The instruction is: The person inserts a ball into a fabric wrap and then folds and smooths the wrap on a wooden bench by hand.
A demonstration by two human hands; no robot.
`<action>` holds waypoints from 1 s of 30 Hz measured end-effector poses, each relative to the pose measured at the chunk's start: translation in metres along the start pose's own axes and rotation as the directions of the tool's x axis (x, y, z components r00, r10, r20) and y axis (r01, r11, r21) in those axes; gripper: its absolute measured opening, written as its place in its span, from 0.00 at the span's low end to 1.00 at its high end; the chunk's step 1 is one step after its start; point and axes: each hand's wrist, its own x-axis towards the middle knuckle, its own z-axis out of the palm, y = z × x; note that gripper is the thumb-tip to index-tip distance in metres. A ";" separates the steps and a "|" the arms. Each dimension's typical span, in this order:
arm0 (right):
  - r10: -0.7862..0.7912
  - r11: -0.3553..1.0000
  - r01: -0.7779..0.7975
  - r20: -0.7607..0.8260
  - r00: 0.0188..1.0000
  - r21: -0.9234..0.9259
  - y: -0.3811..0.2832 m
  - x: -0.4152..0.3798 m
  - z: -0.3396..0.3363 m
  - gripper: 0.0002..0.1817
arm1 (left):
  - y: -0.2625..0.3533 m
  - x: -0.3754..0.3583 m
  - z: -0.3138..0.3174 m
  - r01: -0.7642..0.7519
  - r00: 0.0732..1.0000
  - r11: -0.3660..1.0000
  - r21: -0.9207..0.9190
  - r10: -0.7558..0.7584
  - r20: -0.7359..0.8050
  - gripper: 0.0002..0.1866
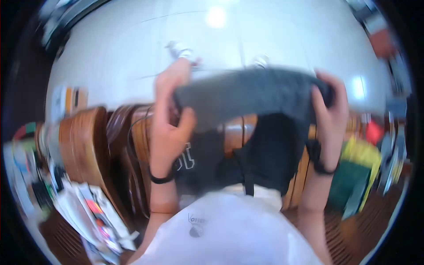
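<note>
A dark grey, soft-looking length of cloth (251,90) is stretched in a curved band across the middle of the view, blurred by motion. At its left end, my left hand (172,110) grips it with the thumb on the near side and the fingers behind. My right hand (330,104) clasps the other end, thumb towards me. Held over my lap, the cloth overlaps my black shorts (274,150) in this view. Both wrists have dark bands.
I sit on a brown wooden bench (81,145). White bags with colourful print (95,212) lie at the left, and a green and yellow bag (355,176) stands at the right. Pale tiled floor (274,35) stretches ahead, with a small box (75,99) at the left.
</note>
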 end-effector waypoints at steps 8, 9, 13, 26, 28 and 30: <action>-0.353 0.926 0.308 0.215 0.910 0.217 -0.058 0.001 0.158 0.10 | -0.004 -0.113 -0.083 0.060 0.912 0.931 0.361 0.096 -0.398 0.12; -0.414 0.890 0.355 0.180 0.892 0.288 -0.075 0.008 0.183 0.10 | 0.012 -0.125 -0.093 0.156 0.862 0.923 0.353 0.048 -0.505 0.10; -0.596 0.709 0.482 0.073 0.799 0.514 -0.163 0.026 0.250 0.10 | 0.023 -0.147 -0.121 0.214 0.628 0.952 0.218 0.037 -0.777 0.09; -0.838 0.538 0.594 0.451 0.306 0.598 -0.268 -0.045 0.427 0.21 | -0.024 -0.172 -0.122 0.113 0.190 0.976 -0.185 -0.204 -0.960 0.13; -0.826 0.561 0.525 0.394 0.402 0.640 -0.267 -0.056 0.417 0.23 | -0.035 -0.178 -0.114 0.025 0.174 0.966 -0.256 -0.257 -0.951 0.12; -0.837 0.546 0.608 0.414 0.359 0.577 -0.273 -0.059 0.413 0.24 | -0.036 -0.178 -0.111 -0.107 0.170 0.945 -0.308 -0.288 -0.942 0.11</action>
